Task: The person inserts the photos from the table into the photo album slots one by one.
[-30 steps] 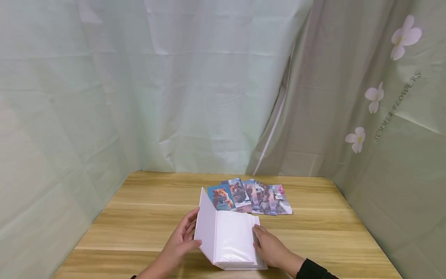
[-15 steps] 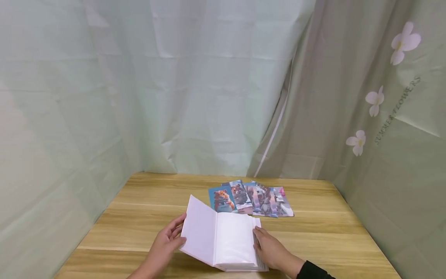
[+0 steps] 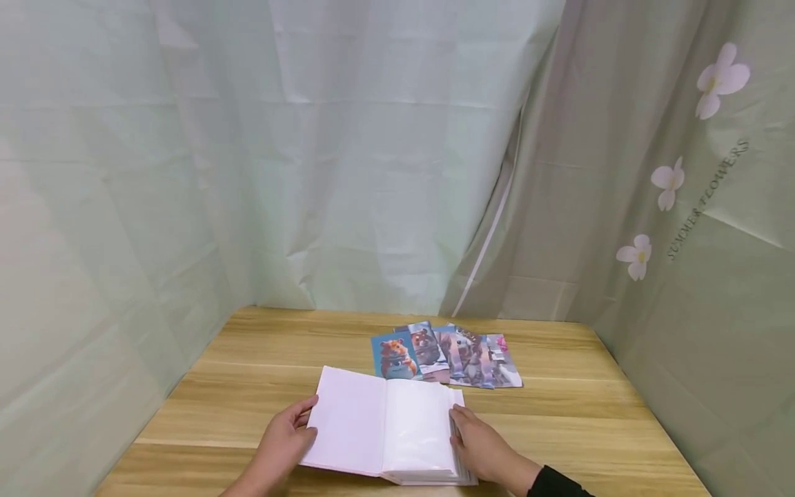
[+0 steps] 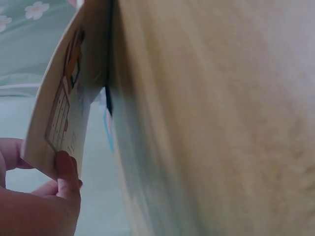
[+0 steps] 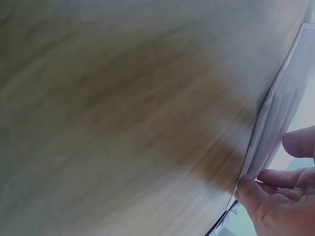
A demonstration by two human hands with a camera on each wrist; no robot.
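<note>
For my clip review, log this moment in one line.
album: open; left hand: grips cover; right hand: holds album; cards: overlapping, beyond album

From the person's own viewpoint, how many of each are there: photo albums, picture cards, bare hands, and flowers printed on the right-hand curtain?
Photo album: 1
Picture cards: at least 4 (overlapping, exact count unclear)
Hands: 2, left hand and right hand
Printed flowers: 3
Total: at least 10

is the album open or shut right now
The album is open: the left hand holds its cover out to the left, and a white page shows beside it.
</note>
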